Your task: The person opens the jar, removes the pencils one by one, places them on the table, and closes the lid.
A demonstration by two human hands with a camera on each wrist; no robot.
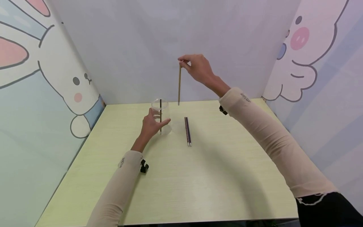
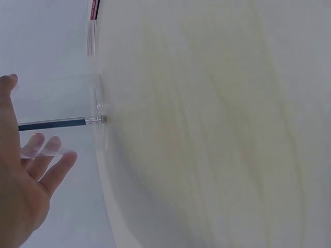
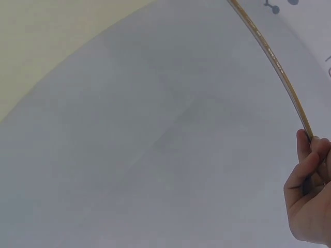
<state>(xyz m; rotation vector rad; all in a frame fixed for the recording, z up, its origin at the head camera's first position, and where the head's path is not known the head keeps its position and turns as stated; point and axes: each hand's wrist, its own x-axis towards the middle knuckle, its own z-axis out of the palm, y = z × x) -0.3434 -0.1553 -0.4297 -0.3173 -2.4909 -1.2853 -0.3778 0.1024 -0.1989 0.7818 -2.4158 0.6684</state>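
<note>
A clear cup [image 1: 165, 115] stands upright on the table, and my left hand [image 1: 151, 125] grips it from the near left side, thumb and fingers around its wall. Inside the cup stands one dark pencil [image 2: 57, 124], its metal-capped end at the bottom. Raised above the table to the right of the cup, my right hand [image 1: 199, 68] pinches the upper end of a yellow-gold pencil [image 1: 179, 85]. That pencil hangs almost vertical, clear of the cup. Two dark pencils [image 1: 187, 131] lie side by side on the table, right of the cup.
The pale yellow table [image 1: 221, 189] meets a plain light wall [image 1: 127, 63] at the back. Side panels with cartoon animals [image 1: 68, 82] stand to the left and right. The right arm's shadow falls across the table's right part.
</note>
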